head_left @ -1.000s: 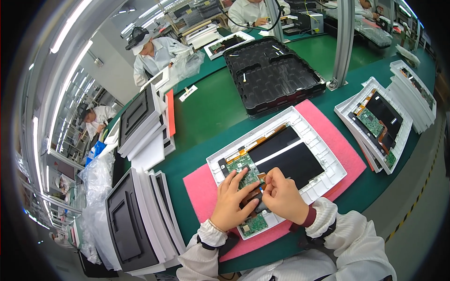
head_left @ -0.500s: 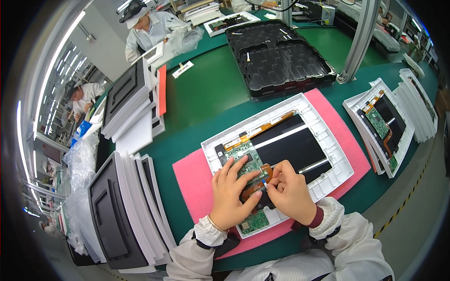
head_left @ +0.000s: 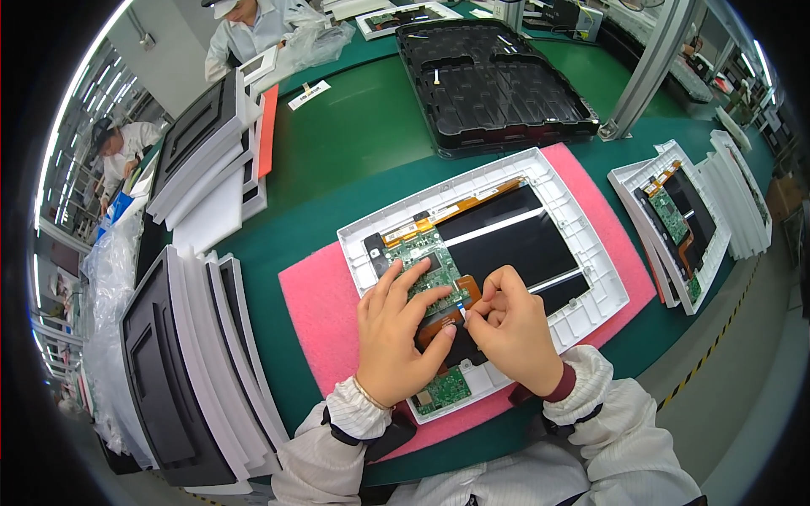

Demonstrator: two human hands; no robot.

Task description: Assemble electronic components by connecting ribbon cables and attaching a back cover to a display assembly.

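Observation:
A white plastic housing (head_left: 603, 291) lies open side up on a pink foam mat (head_left: 308, 308), with a black panel (head_left: 515, 257) in it. My left hand (head_left: 393, 341) rests with spread fingers over the green circuit board (head_left: 413, 248) at the housing's left side. Beside the board's lower right corner, my right hand (head_left: 521, 333) is pinched at a small white-and-blue flat ribbon cable (head_left: 461, 311); its fingers partly hide the cable's end. An orange-brown flex cable (head_left: 469, 289) runs past the fingertips. Below my left thumb sits a smaller green board (head_left: 449, 388).
Dark-faced white housings (head_left: 169, 363) stand stacked at left, with another stack (head_left: 198, 126) behind. A black tray (head_left: 498, 93) lies at the back, near a metal post (head_left: 645, 76). More housings with boards (head_left: 675, 211) lean at right. Co-workers (head_left: 253, 34) sit at far left.
The whole view has shifted slightly, so things appear farther left and higher. Both hands keep nearly the same place on the housing, the right still pinched at the ribbon cable.

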